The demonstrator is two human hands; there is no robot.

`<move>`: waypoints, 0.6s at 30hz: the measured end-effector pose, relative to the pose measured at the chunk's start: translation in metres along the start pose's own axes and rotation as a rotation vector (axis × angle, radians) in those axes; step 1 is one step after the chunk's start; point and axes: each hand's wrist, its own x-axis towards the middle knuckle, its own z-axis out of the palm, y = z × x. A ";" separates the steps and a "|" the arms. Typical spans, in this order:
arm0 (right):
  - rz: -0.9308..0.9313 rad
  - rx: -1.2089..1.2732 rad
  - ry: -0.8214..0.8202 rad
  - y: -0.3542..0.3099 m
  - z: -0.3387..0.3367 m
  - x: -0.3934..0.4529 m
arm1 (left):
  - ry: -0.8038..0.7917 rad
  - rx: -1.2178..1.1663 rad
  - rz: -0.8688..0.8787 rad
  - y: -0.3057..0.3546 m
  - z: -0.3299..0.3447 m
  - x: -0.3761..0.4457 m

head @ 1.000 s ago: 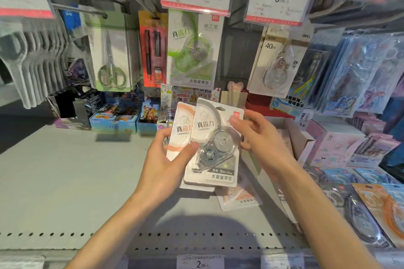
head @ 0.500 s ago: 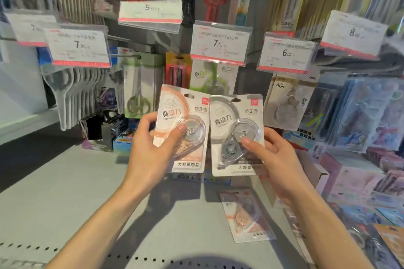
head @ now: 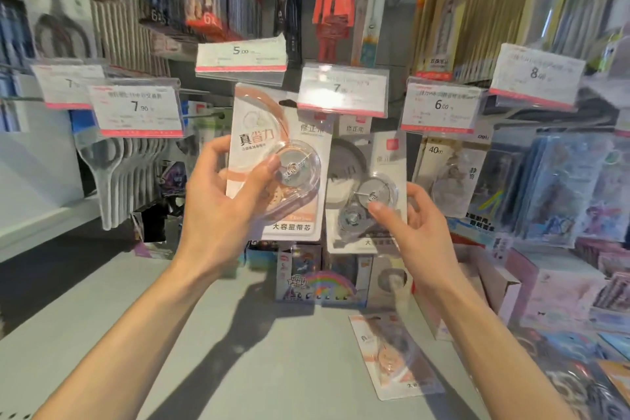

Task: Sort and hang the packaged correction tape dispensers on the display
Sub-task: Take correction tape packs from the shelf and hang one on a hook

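Observation:
My left hand (head: 218,204) grips an orange-and-white correction tape pack (head: 289,133), thumb pressed on its clear blister, and holds it up in front of the display hooks. My right hand (head: 419,232) pinches a grey correction tape pack (head: 358,160) by its lower part, just right of the orange one and a little lower. The grey pack's top sits under the 7.90 price tag (head: 342,90). A third orange pack (head: 395,355) lies flat on the grey shelf (head: 102,317) below my right forearm.
Price tags hang on hooks across the display: 7.90 at the left (head: 139,107), 5.00 (head: 240,54), 6.00 (head: 441,106), 8.00 (head: 537,73). A 40m tape pack (head: 446,167) hangs at the right. Small boxes (head: 320,280) stand at the shelf's back, stationery packs crowd the right.
Both hands have risen toward the hooks, each with its own pack. The orange pack now sits higher than the grey one, and my view has tilted upward.

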 end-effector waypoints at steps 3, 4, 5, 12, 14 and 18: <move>-0.050 -0.011 0.007 -0.009 0.009 0.012 | 0.000 0.005 0.043 0.002 -0.002 0.005; -0.064 -0.018 0.007 -0.011 0.013 0.017 | 0.000 0.001 0.050 0.002 -0.002 0.006; -0.076 -0.024 0.006 -0.014 0.016 0.021 | 0.000 -0.001 0.058 0.002 -0.002 0.007; -0.072 0.003 0.027 -0.020 0.030 0.042 | -0.023 0.000 0.084 0.003 -0.002 0.010; -0.063 -0.002 0.049 -0.019 0.031 0.046 | -0.025 0.001 0.080 0.002 -0.002 0.011; -0.037 -0.053 0.069 -0.012 0.035 0.053 | -0.033 0.006 0.073 -0.002 -0.003 0.013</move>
